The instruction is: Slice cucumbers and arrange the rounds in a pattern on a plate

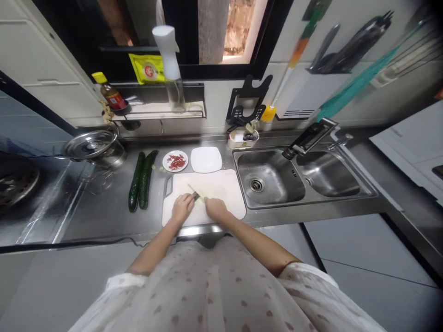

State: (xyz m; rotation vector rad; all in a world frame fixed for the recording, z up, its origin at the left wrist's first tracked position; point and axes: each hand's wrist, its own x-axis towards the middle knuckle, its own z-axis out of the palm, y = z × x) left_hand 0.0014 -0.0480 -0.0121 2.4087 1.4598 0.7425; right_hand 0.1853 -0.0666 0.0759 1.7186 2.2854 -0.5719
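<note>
My right hand (216,210) is closed in a grip on a knife (191,188); its handle is hidden under the fingers, and the thin, pale blade slants away toward the upper left. My left hand (183,206) has its fingers bent and bunched, the tips touching a small dark green piece (197,196) right beside the blade; I cannot tell whether that grip pinches it or only presses. The piece is on a smooth white cutting board (224,184) with rounded corners and a grey-edged handle slot. Left of the board, two long cucumbers (134,186), glossy and bumpy, lie side by side on the grey metal surface (104,216). Behind it stand a round white plate (165,163) of chopped red bits (176,161) and a squarish white dish (206,159).
</note>
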